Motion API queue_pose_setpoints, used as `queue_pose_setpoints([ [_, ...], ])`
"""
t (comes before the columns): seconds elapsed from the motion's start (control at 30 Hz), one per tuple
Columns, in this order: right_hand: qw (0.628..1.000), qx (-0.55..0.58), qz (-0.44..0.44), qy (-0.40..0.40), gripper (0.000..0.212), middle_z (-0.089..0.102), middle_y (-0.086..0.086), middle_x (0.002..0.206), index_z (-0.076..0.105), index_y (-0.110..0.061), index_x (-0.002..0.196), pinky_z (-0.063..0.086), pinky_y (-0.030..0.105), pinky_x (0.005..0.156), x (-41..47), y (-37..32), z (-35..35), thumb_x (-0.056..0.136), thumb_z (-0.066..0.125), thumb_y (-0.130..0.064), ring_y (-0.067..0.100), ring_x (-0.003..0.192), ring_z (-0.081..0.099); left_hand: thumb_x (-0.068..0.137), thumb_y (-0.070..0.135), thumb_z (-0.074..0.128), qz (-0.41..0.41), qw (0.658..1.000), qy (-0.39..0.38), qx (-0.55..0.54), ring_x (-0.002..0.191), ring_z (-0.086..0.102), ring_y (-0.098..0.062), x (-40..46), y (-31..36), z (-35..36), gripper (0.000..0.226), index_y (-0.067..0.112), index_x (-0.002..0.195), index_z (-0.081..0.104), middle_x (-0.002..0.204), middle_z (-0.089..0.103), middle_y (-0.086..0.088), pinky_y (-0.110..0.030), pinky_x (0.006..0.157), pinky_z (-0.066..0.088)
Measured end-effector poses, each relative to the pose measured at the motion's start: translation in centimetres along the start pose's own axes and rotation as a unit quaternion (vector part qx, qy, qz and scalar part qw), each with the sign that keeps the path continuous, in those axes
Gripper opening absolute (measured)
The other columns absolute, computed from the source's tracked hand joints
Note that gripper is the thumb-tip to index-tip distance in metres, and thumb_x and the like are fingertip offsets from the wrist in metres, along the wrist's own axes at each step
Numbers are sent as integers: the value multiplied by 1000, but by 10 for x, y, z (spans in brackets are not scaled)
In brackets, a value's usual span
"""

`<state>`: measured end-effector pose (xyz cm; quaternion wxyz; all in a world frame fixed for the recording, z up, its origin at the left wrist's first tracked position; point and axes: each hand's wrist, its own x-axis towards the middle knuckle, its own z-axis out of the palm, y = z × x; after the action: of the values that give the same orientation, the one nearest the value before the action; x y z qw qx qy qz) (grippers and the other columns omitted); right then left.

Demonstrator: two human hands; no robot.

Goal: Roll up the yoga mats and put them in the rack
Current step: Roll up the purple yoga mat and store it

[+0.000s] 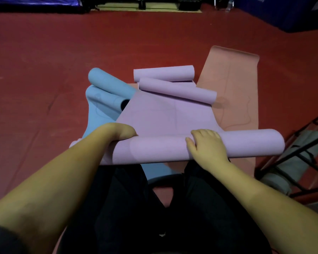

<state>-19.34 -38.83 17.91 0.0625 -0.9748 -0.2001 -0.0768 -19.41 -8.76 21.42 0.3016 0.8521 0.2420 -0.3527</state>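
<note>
A purple yoga mat (pixel 165 114) lies on the red floor in front of me, its near end wound into a thick roll (pixel 154 149). My left hand (pixel 121 132) curls over the roll's left part, fingers tucked behind it. My right hand (pixel 206 143) lies on top of the roll right of centre with its fingers spread. The mat's far end curls up (pixel 178 89), and a second purple roll (pixel 163 73) lies behind it. A blue mat (pixel 106 92), partly rolled, is on the left. A pink mat (pixel 233 85) lies flat on the right.
A black metal rack (pixel 301 149) stands at the right edge and holds a grey rolled mat (pixel 290 165). My dark trouser legs (pixel 154 208) fill the bottom middle. Blue padding (pixel 301 13) and dark equipment line the far wall.
</note>
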Motion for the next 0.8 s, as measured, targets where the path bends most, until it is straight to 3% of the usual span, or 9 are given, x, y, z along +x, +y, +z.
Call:
queue_pose_setpoints([
  [0.07,1000,-5,-1,5,58,69,9,93,69,-8,101,44,41,85,-3,0,2,90,32,-52,33,90,62,83,32,70,-17,999,-24,-34,99,68,-32,-3,1,0,33,6,104,71,106,73,-15,-47,97,52],
  [0.2,999,-22,26,13,57,67,7,81,69,-12,89,42,40,79,8,-2,3,89,31,-54,33,82,61,99,47,50,46,992,67,100,130,48,-30,2,11,2,50,11,133,58,146,50,-13,-39,110,35],
  [0.23,999,-19,30,17,57,66,8,79,70,-12,86,42,39,77,12,-2,3,88,31,-53,33,80,61,102,49,42,58,984,109,129,131,46,-31,2,12,3,54,10,135,57,147,48,-15,-38,108,35],
  [0.3,999,-13,36,3,60,67,9,77,71,-12,83,43,38,75,18,-2,3,87,29,-54,34,79,62,104,48,31,98,957,218,167,110,55,-34,-2,9,7,53,9,111,66,128,62,-18,-38,91,41],
  [0.37,999,-18,33,-12,64,67,8,80,71,-12,85,42,38,76,23,-3,2,86,24,-56,33,81,61,104,43,29,135,921,328,159,85,55,-33,-7,1,14,53,9,82,63,100,68,-17,-36,74,41],
  [0.47,998,-38,26,-31,67,68,8,86,70,-14,87,39,37,76,28,-3,0,87,20,-58,33,87,61,103,40,33,161,882,426,124,80,56,-35,-13,-12,33,54,7,74,64,85,66,-14,-38,68,43],
  [0.63,992,-24,61,-106,54,70,10,107,71,-18,99,44,34,80,52,0,-3,97,32,-55,32,100,62,95,49,31,207,840,462,193,78,58,-36,-15,-36,72,57,9,78,67,78,66,-12,-43,78,43],
  [0.8,981,-16,65,-181,63,65,12,119,69,-17,113,43,37,86,64,-5,-9,97,25,-59,32,109,59,94,55,18,161,867,423,208,88,59,-33,-14,-27,59,70,10,78,70,84,68,-10,-42,78,39],
])
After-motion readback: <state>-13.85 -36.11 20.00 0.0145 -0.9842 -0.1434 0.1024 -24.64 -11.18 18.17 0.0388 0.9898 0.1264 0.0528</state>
